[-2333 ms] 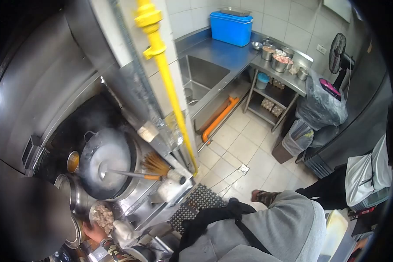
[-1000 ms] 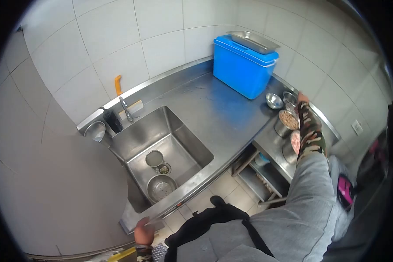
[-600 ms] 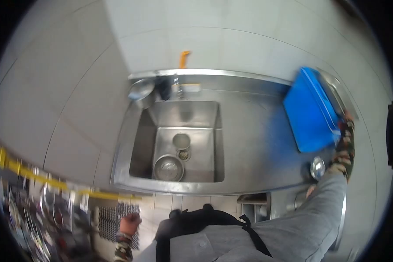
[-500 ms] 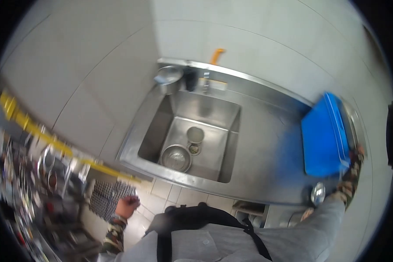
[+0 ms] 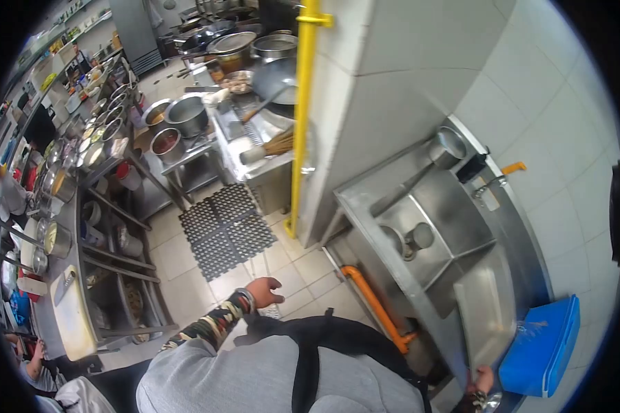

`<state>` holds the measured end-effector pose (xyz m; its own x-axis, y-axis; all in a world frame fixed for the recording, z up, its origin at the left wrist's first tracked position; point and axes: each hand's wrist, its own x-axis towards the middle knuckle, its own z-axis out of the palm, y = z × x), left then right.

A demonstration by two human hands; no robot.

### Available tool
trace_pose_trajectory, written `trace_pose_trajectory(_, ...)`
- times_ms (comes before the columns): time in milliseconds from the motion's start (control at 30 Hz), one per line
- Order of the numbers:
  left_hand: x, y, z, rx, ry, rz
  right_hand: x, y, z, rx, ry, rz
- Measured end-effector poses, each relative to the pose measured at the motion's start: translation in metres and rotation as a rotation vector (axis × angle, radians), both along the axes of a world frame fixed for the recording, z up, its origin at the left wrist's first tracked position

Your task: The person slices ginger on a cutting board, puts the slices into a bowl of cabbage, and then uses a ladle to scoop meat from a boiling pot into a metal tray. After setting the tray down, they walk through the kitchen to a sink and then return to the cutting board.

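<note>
My right hand (image 5: 484, 380) is closed on the near end of a shallow rectangular metal tray (image 5: 486, 306), which lies tilted over the sink's right edge and the counter. Just to its right stands a blue plastic bin (image 5: 541, 351). My left hand (image 5: 262, 292) hangs over the floor in front of me, thumb and fingers apart, holding nothing. Inside the steel sink (image 5: 455, 217) sit a round metal bowl (image 5: 393, 239) and a small round strainer-like piece (image 5: 422, 236). A metal pot (image 5: 447, 147) stands at the sink's back corner.
A yellow pipe (image 5: 302, 124) runs down the wall corner. Black perforated mats (image 5: 226, 230) lie on the tiles. On the left, a long counter carries pans and a cutting board (image 5: 74, 313); another person's arm (image 5: 34, 358) shows below it. Pots (image 5: 187, 115) and a wok (image 5: 275, 81) stand farther back.
My view has swung left toward the kitchen aisle. The metal tray has come from behind the blue bin to the sink side, held in my right hand.
</note>
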<state>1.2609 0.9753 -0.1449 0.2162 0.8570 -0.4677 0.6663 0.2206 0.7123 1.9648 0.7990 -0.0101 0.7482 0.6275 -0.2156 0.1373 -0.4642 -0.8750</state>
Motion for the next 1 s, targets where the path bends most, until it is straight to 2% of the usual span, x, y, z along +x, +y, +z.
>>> trace_pose_trajectory(33, -0.021, -0.007, 0.001, 0.117, 0.083, -0.093, -0.045, 0.024, -0.024, -0.025, 0.077, 0.098)
trace_pose_trajectory(67, -0.041, -0.008, 0.007, 0.002, -0.100, 0.048, -0.082, 0.039, -0.051, -0.035, 0.150, 0.192)
trace_pose_trajectory(133, -0.078, -0.009, 0.026, -0.294, -0.452, 0.332, -0.224, 0.099, -0.041, -0.285, 0.060, 0.333)
trace_pose_trajectory(167, -0.102, -0.009, 0.029, -0.269, -0.572, 0.396, -0.277, 0.124, -0.057, -0.221, -0.036, 0.503)
trace_pose_trajectory(233, -0.152, -0.001, 0.045, -0.288, -0.851, 0.578, -0.350, 0.187, -0.110, -0.151, 0.215, 0.817)
trace_pose_trajectory(267, -0.187, 0.001, 0.038, -0.278, -1.013, 0.610, -0.435, 0.230, -0.032, -0.647, 0.194, 0.897)
trace_pose_trajectory(300, -0.226, 0.004, 0.032, -0.268, -1.176, 0.637, -0.479, 0.253, -0.033, -0.521, 0.120, 1.030)
trace_pose_trajectory(367, -0.282, 0.002, 0.090, -0.149, -1.426, 0.770, -0.551, 0.306, -0.049, -0.294, 0.014, 1.241)
trace_pose_trajectory(400, -0.314, 0.002, 0.101, -0.114, -1.483, 0.773, -0.586, 0.332, -0.057, -0.171, -0.043, 1.330)
trace_pose_trajectory(433, -0.345, 0.001, 0.109, -0.072, -1.542, 0.788, -0.627, 0.348, -0.046, -0.083, 0.217, 1.325)
trace_pose_trajectory(500, -0.397, -0.002, 0.125, -0.059, -1.516, 0.857, -0.681, 0.415, -0.072, -0.175, 0.083, 1.465)
trace_pose_trajectory(567, -0.436, 0.001, 0.140, -0.023, -1.508, 0.843, -0.758, 0.429, 0.006, -0.242, 0.054, 1.545)
trace_pose_trajectory(633, -0.481, 0.007, 0.143, 0.010, -1.492, 0.872, -0.811, 0.495, -0.037, -0.099, 0.110, 1.717)
trace_pose_trajectory(667, -0.500, 0.013, 0.145, 0.000, -1.370, 0.898, -0.838, 0.529, -0.053, -0.185, 0.053, 1.755)
trace_pose_trajectory(700, -0.520, 0.020, 0.148, -0.015, -1.247, 0.917, -0.869, 0.527, -0.021, -0.062, 0.105, 1.802)
trace_pose_trajectory(767, -0.573, 0.041, 0.135, -0.145, -1.065, 0.889, -0.930, 0.579, -0.021, -0.068, -0.172, 1.985)
trace_pose_trajectory(833, -0.576, 0.082, 0.159, -0.061, -0.723, 0.866, -0.991, 0.614, -0.029, 0.047, -0.214, 2.145)
trace_pose_trajectory(867, -0.623, 0.095, 0.124, 0.007, -0.467, 0.614, -1.019, 0.631, -0.034, -0.007, -0.148, 2.140)
trace_pose_trajectory(900, -0.625, 0.107, 0.136, -0.023, -0.462, 0.650, -1.045, 0.638, -0.034, -0.066, -0.079, 2.143)
trace_pose_trajectory(933, -0.628, 0.122, 0.146, -0.139, -0.394, 0.703, -1.063, 0.649, -0.032, -0.180, 0.131, 2.050)
trace_pose_trajectory(967, -0.632, 0.135, 0.155, -0.245, -0.330, 0.747, -1.083, 0.668, -0.041, -0.093, 0.104, 2.097)
trace_pose_trajectory(1000, -0.640, 0.140, 0.154, -0.075, -0.213, 0.750, -1.101, 0.690, -0.041, -0.073, 0.019, 2.158)
